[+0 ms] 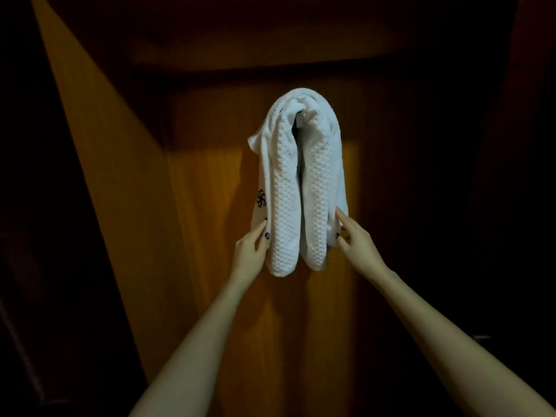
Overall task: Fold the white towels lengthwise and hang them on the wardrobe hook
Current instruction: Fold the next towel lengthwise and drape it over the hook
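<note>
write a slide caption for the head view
Left hand and right hand touch the sides of white towels hanging in the wardrobe.

Prob. hotel rm or bedroom: dim wooden wardrobe panel (204, 236) w/ logo'd white towel (288, 206) on it.

Single head-worn view, close and frontal to the dim wardrobe panel (210, 191), perhaps slightly upward
</note>
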`<state>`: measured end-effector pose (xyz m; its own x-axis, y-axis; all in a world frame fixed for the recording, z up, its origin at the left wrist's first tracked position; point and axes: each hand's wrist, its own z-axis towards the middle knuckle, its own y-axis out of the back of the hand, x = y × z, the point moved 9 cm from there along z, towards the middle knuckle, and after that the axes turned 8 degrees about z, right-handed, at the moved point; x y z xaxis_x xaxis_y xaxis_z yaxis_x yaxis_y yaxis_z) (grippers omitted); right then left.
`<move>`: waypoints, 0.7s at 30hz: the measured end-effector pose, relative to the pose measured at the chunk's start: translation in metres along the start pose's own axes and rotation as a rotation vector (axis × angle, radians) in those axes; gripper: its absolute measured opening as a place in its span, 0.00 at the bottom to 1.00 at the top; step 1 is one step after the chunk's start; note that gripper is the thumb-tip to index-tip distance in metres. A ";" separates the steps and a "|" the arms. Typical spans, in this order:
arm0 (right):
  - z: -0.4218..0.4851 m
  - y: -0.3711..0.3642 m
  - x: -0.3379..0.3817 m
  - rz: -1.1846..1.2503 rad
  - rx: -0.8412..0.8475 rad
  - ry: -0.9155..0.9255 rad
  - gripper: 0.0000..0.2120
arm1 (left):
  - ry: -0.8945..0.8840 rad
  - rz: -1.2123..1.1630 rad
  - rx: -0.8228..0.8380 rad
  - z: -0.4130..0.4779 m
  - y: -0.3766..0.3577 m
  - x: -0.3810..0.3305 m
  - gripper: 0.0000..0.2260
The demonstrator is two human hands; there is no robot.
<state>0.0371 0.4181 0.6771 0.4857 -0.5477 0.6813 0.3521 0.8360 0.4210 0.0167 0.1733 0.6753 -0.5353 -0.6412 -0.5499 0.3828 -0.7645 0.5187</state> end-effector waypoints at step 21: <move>-0.290 -0.199 0.055 -0.320 0.614 -0.224 0.28 | 0.209 0.544 0.328 -0.318 0.099 0.057 0.22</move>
<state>0.2253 0.2117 0.4574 0.2350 -0.8035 0.5469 -0.0945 0.5411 0.8356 0.2632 0.0395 0.4872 -0.1605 -0.9544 -0.2517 0.2907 -0.2894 0.9120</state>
